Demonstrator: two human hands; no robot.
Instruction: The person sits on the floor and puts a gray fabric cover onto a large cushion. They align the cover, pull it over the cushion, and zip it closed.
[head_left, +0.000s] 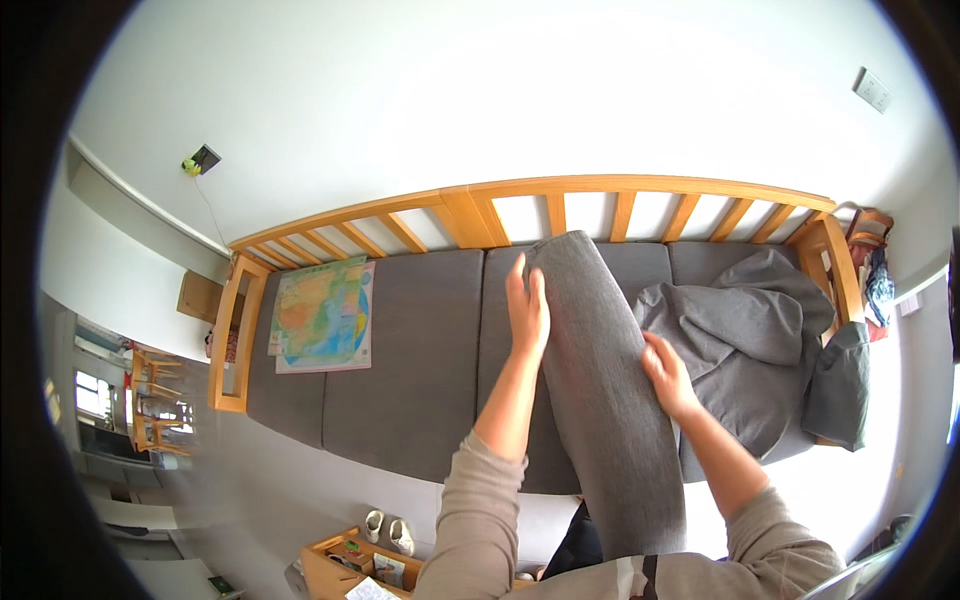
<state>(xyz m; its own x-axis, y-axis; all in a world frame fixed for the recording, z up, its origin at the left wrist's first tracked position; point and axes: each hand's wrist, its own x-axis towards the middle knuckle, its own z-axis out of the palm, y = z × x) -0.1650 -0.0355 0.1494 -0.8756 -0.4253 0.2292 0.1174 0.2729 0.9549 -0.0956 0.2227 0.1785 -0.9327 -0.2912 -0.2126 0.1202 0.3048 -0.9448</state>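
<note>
A long grey fabric cushion (611, 390) stands tilted between my hands, running from my torso toward the sofa's slatted back. My left hand (529, 304) lies along its left side near the far end, fingers extended. Lower on the opposite side, my right hand (667, 375) grips the cushion's edge. Beneath it is a wooden-framed sofa with grey seat cushions (405, 352). A crumpled grey fabric cover (750, 322) lies on the right part of the seat, just beyond my right hand.
Two printed maps (319, 311) overlap at the seat's left end. Grey fabric (840, 390) hangs over the right armrest (836, 262). Behind the sofa rises a white wall (562, 97). White shoes (388, 531) and a wooden table with open compartments (330, 559) are at the lower left.
</note>
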